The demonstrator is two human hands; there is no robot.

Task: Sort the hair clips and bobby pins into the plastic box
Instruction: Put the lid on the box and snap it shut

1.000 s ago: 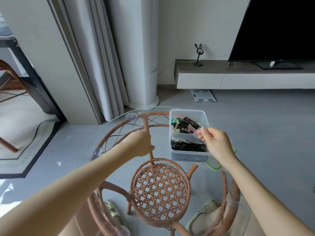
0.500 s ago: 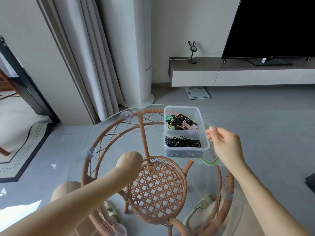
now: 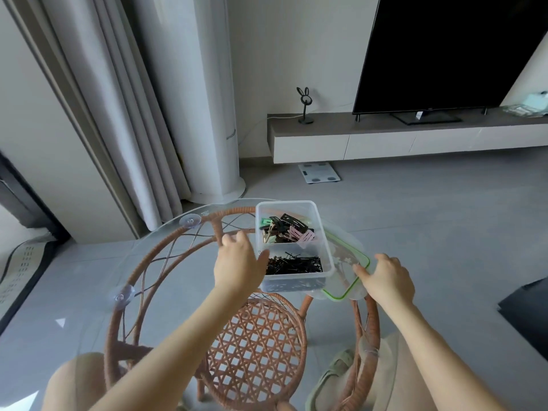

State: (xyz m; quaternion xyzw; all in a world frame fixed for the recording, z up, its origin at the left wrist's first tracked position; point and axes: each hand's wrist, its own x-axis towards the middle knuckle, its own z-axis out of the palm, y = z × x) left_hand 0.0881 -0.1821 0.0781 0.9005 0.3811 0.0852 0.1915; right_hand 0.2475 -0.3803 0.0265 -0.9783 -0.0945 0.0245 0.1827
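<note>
Glass table (image 3: 166, 271), clear two-compartment plastic box (image 3: 324, 247), clips, pins

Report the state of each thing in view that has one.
Clear two-compartment plastic box: open, lid off.
Green-rimmed clear lid: off, flat beside the box.
Coloured hair clips: in far compartment.
Black bobby pins: in near compartment.
Left hand: touching box's left wall.
Right hand: resting on lid.
Black television: screen dark.

Grey floor (image 3: 430, 238), pale curtains (image 3: 118, 114), black television (image 3: 444, 48) on low cabinet (image 3: 385, 142) (bunny-eared stand (image 3: 304, 105) beside it)
</note>
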